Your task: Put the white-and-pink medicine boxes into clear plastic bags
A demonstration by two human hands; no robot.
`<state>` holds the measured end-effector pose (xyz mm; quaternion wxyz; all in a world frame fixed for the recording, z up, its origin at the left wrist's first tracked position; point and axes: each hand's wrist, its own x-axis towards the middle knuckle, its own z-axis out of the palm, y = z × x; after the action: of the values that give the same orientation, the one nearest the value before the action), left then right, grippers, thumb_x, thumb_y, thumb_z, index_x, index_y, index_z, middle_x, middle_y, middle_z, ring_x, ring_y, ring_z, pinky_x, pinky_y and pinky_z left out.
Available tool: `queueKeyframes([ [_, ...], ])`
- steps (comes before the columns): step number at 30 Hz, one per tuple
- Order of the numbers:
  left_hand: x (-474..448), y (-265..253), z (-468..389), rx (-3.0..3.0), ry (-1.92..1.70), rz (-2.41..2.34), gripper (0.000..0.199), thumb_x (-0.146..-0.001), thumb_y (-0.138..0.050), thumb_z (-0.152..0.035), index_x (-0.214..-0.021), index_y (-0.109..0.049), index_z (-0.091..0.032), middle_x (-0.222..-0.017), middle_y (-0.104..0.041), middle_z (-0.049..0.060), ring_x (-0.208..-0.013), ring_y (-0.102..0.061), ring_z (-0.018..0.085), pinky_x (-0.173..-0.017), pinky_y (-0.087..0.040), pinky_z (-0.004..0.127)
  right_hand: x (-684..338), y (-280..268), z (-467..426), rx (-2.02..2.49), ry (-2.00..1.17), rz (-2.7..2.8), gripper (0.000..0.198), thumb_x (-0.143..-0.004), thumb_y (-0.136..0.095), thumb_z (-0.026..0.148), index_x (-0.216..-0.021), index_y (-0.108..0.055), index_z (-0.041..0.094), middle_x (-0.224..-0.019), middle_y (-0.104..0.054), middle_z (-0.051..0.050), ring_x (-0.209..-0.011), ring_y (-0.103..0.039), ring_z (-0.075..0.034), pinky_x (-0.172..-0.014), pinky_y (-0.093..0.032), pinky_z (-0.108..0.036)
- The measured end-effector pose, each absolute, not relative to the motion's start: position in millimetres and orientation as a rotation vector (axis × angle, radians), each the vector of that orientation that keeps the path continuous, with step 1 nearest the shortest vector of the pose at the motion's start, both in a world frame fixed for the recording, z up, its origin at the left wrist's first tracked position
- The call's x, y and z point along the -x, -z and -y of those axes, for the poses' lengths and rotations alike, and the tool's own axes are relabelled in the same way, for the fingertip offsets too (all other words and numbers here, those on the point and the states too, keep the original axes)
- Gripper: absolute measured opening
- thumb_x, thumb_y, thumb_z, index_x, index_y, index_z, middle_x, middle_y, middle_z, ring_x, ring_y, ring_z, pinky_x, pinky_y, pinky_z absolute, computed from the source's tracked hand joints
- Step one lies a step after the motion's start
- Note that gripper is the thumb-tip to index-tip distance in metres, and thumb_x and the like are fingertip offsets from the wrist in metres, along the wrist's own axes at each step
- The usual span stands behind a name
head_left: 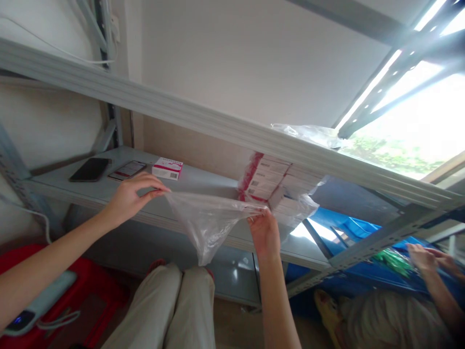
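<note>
A clear plastic bag [207, 218] is stretched between my two hands in front of the lower shelf, its lower part hanging down to a point. My left hand [136, 194] pinches one corner between thumb and fingers. The other end is gripped by my right hand [264, 230], close to a stack of white and pink boxes [269, 174] wrapped in clear plastic. Behind my left hand, a single small white and pink box [167, 167] lies on the shelf.
On the grey metal shelf [203, 182] lie a dark phone [90, 169] and another phone with a lit screen [128, 170]. Clear plastic [308, 134] rests on the upper shelf beam. A red stool [98, 300] stands lower left. At right, another person's hands [425, 257] are near green items [394, 261].
</note>
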<state>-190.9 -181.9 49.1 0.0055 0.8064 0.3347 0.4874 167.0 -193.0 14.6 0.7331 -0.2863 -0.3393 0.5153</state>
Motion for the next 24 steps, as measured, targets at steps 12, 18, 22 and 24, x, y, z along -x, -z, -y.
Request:
queueKeyframes([
  [12,209.9,-78.2,171.3,-2.816,-1.231,-1.077,0.032,-0.098,-0.042,-0.037,-0.102,-0.069,-0.020,-0.089,-0.064,0.002,-0.082,-0.047,0.016,-0.076,-0.037,0.025,-187.9,-49.5,181.4,0.889,-1.387,0.807,0.026,-0.058,-0.081,0.033,-0.069,-0.063,0.018,-0.064,-0.065,0.001,-0.047,-0.054,-0.008,-0.035,-0.037,-0.013],
  [18,210.9,-73.9,169.3,-2.742,-1.022,-0.885,0.034,-0.097,-0.041,-0.029,-0.094,-0.075,-0.030,-0.084,-0.059,0.002,-0.082,-0.048,0.016,-0.077,-0.037,0.026,-178.8,-43.3,183.5,0.775,-1.428,0.788,0.022,-0.068,-0.076,0.034,-0.071,-0.059,0.020,-0.062,-0.057,0.004,-0.047,-0.047,-0.006,-0.031,-0.029,-0.012],
  [22,213.5,-78.8,177.2,-2.598,-0.921,-0.797,0.034,-0.093,-0.044,-0.025,-0.082,-0.077,-0.029,-0.079,-0.057,0.002,-0.077,-0.050,0.016,-0.073,-0.040,0.027,-170.0,-37.7,186.6,0.751,-1.437,0.728,0.024,-0.067,-0.076,0.034,-0.073,-0.058,0.020,-0.067,-0.058,0.004,-0.050,-0.048,-0.006,-0.033,-0.032,-0.012],
  [24,213.4,-80.6,180.7,-2.590,-0.904,-0.780,0.035,-0.091,-0.044,-0.022,-0.081,-0.076,-0.029,-0.080,-0.057,0.002,-0.077,-0.051,0.015,-0.072,-0.040,0.026,-165.0,-36.4,188.9,0.737,-1.447,0.713,0.024,-0.068,-0.076,0.035,-0.075,-0.059,0.020,-0.070,-0.060,0.004,-0.051,-0.050,-0.006,-0.035,-0.035,-0.012],
])
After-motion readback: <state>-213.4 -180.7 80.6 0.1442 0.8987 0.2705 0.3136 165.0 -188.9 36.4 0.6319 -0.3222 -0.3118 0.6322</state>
